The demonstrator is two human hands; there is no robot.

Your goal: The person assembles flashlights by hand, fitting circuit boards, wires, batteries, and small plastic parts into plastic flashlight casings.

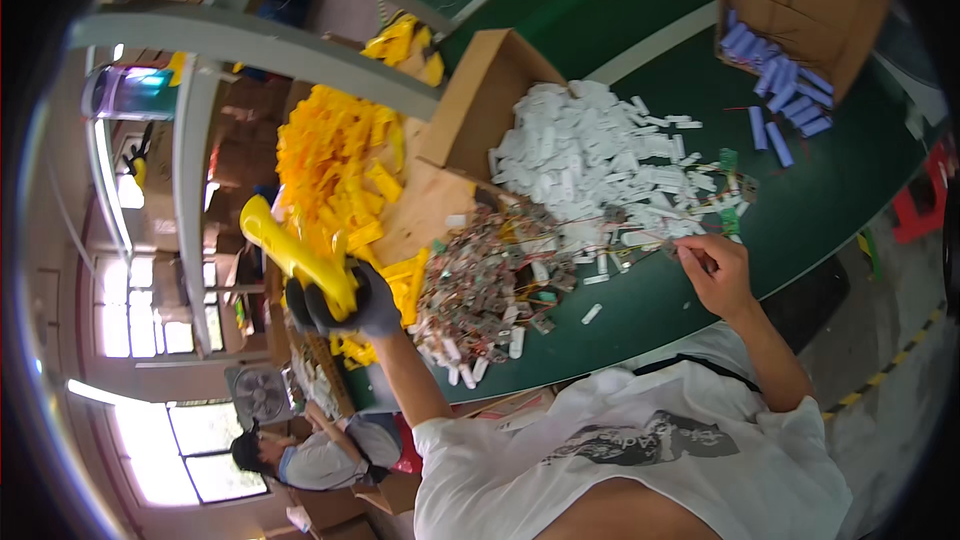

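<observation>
My left hand (368, 308), in a grey and black glove, is wrapped round a yellow curved plastic shell (290, 245) and holds it up at a tilt. My bare right hand (718, 275) is closed in a pinch over the near edge of the green table. Something small sits at its fingertips, too small to make out, close to thin wires. Beside it lies a heap of white plastic pieces (585, 145). Between my hands is a tangled pile of small wired circuit boards (485, 275). Yellow plastic shells (330, 160) are heaped beyond my left hand.
Purple cylindrical battery cells (785, 80) spill from a cardboard box (820, 0) at the far right. An open cardboard box (490, 90) lies behind the white heap. A grey metal frame (260, 50) crosses the left side. Another person (330, 450) sits at the lower left.
</observation>
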